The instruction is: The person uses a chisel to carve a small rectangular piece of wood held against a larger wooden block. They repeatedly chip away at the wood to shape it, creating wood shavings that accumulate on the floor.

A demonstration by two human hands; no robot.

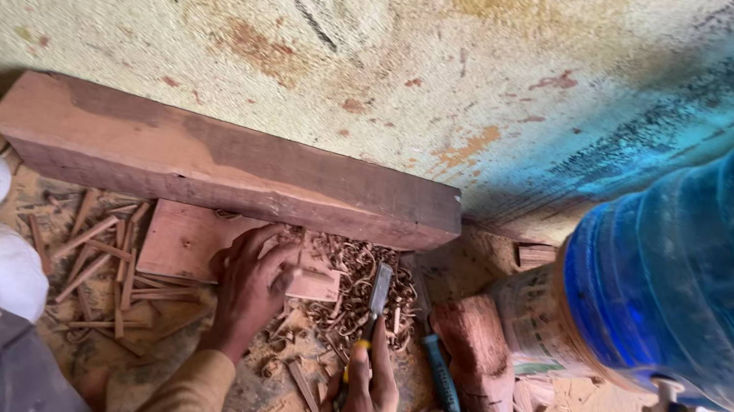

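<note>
Your left hand [249,288]: flat, fingers spread, pressing board [192,241] against beam [225,162]. Your right hand [368,405]: closed round chisel [372,311], blade among shavings [355,279]. Mallet [484,365] just right; jug [725,266] crowds that side.

Left hand [252,288] laid palm down, fingers curled forward and pressed flat, thumb spread toward the right; wrist straight, forearm in a tan sleeve running back toward the lower edge of the view. Right hand [370,405] set nearer the body and just right of the left, closed in a grip with index finger extended forward and knuckles turned up. Hands near each other, not touching.
</note>
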